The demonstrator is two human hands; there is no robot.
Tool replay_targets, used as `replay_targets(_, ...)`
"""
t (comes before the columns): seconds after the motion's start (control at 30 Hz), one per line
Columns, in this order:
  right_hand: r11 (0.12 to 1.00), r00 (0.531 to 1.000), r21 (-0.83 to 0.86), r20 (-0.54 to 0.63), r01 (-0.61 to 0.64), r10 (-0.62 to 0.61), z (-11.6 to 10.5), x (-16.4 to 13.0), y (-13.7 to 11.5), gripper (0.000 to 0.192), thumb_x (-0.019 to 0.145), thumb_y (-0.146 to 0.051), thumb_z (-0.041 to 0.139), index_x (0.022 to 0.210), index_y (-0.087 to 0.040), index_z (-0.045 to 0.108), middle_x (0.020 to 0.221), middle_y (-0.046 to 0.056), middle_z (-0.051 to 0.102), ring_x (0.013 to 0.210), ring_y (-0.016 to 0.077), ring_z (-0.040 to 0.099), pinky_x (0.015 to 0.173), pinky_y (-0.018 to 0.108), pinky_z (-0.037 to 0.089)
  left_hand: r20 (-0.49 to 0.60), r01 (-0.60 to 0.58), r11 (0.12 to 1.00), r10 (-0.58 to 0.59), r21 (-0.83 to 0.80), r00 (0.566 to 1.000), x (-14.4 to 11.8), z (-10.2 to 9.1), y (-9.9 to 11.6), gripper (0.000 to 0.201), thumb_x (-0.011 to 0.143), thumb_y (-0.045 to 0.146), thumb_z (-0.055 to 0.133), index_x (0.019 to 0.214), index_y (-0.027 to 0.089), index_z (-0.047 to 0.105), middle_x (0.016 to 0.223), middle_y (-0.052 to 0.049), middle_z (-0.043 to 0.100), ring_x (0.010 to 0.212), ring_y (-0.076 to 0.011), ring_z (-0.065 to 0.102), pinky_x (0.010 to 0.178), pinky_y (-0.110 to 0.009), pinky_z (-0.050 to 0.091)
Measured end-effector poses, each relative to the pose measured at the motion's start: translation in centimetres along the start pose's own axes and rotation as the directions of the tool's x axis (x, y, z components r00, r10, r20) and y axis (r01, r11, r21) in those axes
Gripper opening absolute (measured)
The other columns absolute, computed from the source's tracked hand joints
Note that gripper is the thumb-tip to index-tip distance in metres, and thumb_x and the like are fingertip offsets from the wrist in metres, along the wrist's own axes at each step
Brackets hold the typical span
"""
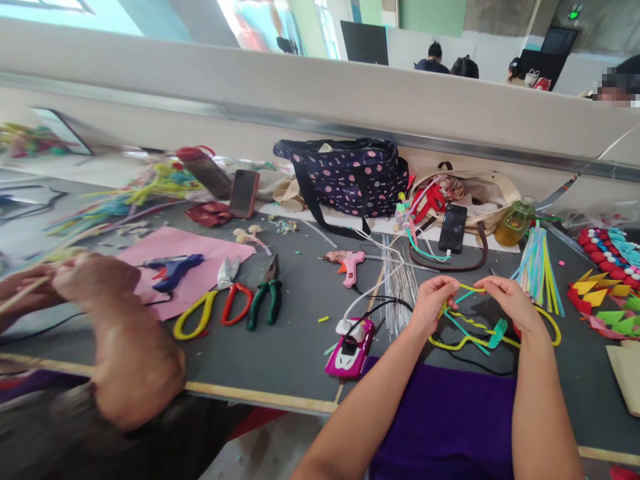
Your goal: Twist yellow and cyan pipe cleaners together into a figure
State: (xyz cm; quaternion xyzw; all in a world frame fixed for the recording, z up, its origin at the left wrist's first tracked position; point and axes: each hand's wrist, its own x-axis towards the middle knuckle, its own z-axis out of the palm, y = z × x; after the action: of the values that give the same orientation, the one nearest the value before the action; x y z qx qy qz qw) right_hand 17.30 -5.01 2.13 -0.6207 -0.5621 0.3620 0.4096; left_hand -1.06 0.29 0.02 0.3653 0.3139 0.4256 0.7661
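Observation:
My left hand (433, 303) and my right hand (510, 300) are raised just above the dark table (300, 347). Between them they pinch a thin yellow pipe cleaner (473, 289) by its two ends. Below the hands lies a looped shape of yellow pipe cleaner (500, 333) with teal strips (495, 332) across it. A purple cloth (445, 427) covers my lap between my forearms.
A pink glue gun (350, 263), a bundle of wires (400, 287), a magenta power strip (350, 347), scissors (227, 297) and green pliers (267, 297) lie left of my hands. Coloured strips (537, 270) lie right. Bags line the wall. A co-worker's arm (125, 347) works at the left.

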Motion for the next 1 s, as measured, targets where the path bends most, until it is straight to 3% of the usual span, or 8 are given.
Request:
replay_targets(0.13, 0.998, 0.997, -0.056, -0.070, 0.026, -0.030, -0.6, -0.1, 0.2, 0.023, 0.084, -0.035, 0.055, 0.094, -0.022, 0.072, 0.094, 0.003, 0.070, 0.088, 0.0205, 0.061, 0.081, 0.031, 0.044, 0.081, 0.041, 0.999, -0.039, -0.025, 0.996, -0.1, -0.2, 0.4, 0.029, 0.061, 0.032, 0.081, 0.076, 0.012, 0.065, 0.062, 0.002, 0.059, 0.046, -0.0069, 0.051, 0.053, -0.026, 0.054)
replay_targets(0.27, 0.988, 0.987, -0.130, -0.127, 0.086, -0.103, -0.9, -0.1, 0.3, 0.021, 0.084, -0.035, 0.056, 0.092, -0.022, 0.071, 0.089, 0.003, 0.067, 0.084, 0.0198, 0.059, 0.078, 0.030, 0.043, 0.052, 0.038, 0.999, -0.036, -0.035, 0.998, 0.0, -0.4, 0.3, 0.030, 0.058, 0.030, 0.083, 0.071, 0.013, 0.062, 0.059, 0.003, 0.057, 0.047, -0.0079, 0.053, 0.056, -0.029, 0.056)
replay_targets(0.43, 0.969, 0.981, -0.197, -0.097, 0.147, -0.169, -0.9, 0.4, 0.9, 0.021, 0.087, -0.036, 0.054, 0.090, -0.023, 0.070, 0.088, 0.004, 0.064, 0.085, 0.0198, 0.058, 0.079, 0.031, 0.042, 0.056, 0.029, 0.998, -0.026, -0.051, 0.998, 0.1, -0.5, 0.2, 0.031, 0.060, 0.034, 0.082, 0.073, 0.012, 0.065, 0.057, 0.004, 0.054, 0.043, -0.0054, 0.047, 0.052, -0.026, 0.055)
replay_targets(0.63, 0.937, 0.971, -0.286, -0.067, 0.202, -0.229, -0.8, 1.6, 1.5, 0.022, 0.089, -0.036, 0.051, 0.082, -0.023, 0.068, 0.083, 0.003, 0.063, 0.086, 0.0216, 0.055, 0.081, 0.035, 0.041, 0.103, 0.107, 0.991, -0.098, -0.086, 0.990, -0.2, -0.3, 0.3, 0.030, 0.059, 0.032, 0.083, 0.072, 0.012, 0.066, 0.058, 0.003, 0.055, 0.042, -0.0044, 0.045, 0.053, -0.027, 0.055)
replay_targets(0.8, 0.870, 0.937, -0.437, -0.145, 0.227, -0.317, -0.3, 1.9, 0.9, 0.021, 0.088, -0.036, 0.055, 0.080, -0.025, 0.071, 0.087, 0.006, 0.064, 0.092, 0.0248, 0.054, 0.087, 0.040, 0.038, 0.113, 0.120, 0.988, -0.109, -0.099, 0.988, -0.2, -0.2, 0.1, 0.031, 0.058, 0.033, 0.084, 0.072, 0.012, 0.066, 0.058, 0.003, 0.056, 0.043, -0.0047, 0.046, 0.057, -0.028, 0.056)
replay_targets(0.9, 0.906, 0.956, -0.390, -0.162, 0.165, -0.244, 0.1, 1.3, 0.4, 0.019, 0.085, -0.039, 0.058, 0.084, -0.025, 0.071, 0.081, 0.005, 0.066, 0.083, 0.0235, 0.056, 0.081, 0.038, 0.041, 0.084, 0.087, 0.992, -0.079, -0.094, 0.993, -0.1, -0.2, 0.1, 0.030, 0.059, 0.034, 0.082, 0.072, 0.012, 0.065, 0.059, 0.003, 0.056, 0.045, -0.0051, 0.047, 0.056, -0.027, 0.055)
replay_targets(1.0, 0.989, 0.990, -0.147, -0.135, 0.020, -0.040, 0.3, 0.5, -0.1, 0.028, 0.086, -0.047, 0.056, 0.092, -0.022, 0.068, 0.066, 0.002, 0.065, 0.064, 0.0190, 0.057, 0.065, 0.032, 0.043, 0.088, 0.087, 0.993, -0.080, -0.083, 0.993, -0.1, -0.2, 0.0, 0.029, 0.061, 0.034, 0.081, 0.073, 0.012, 0.066, 0.060, 0.002, 0.057, 0.045, -0.0054, 0.048, 0.055, -0.027, 0.056)
